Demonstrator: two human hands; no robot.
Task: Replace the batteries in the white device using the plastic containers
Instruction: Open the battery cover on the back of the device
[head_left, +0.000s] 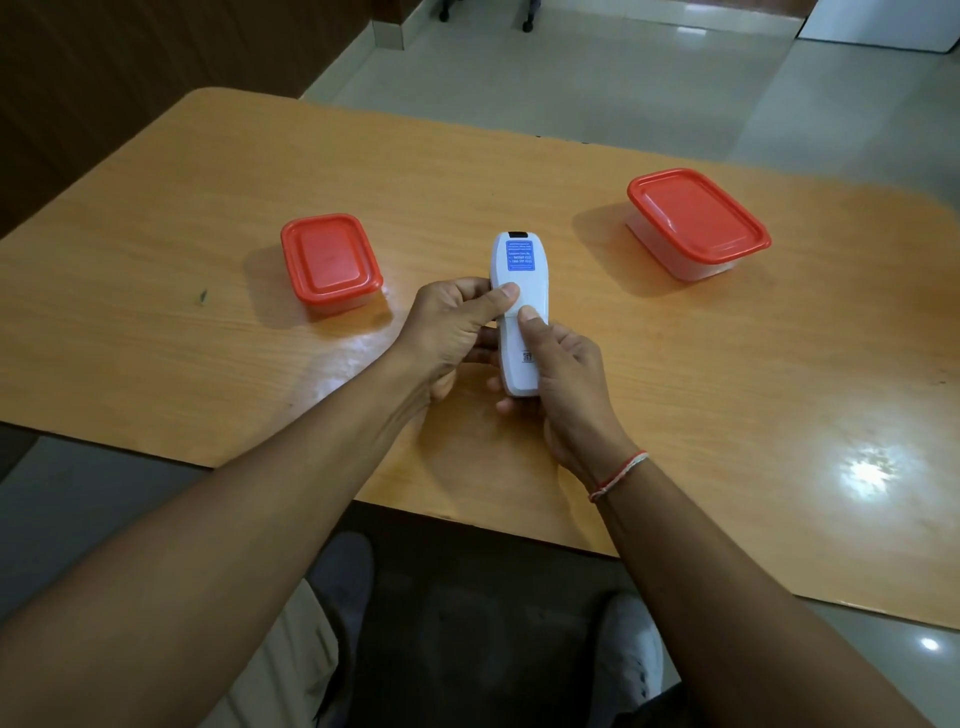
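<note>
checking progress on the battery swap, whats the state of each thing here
white device: back side up, battery cover on, held above the table
left hand: grips the device, thumb on its back
right hand: grips the device, thumb on its back
small container: lid on
large container: lid on

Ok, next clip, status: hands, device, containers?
Left hand and right hand both grip white device, thumbs on its back cover. Cover not yet off. Small container and large container lidded, untouched. Nothing in the way.
</note>
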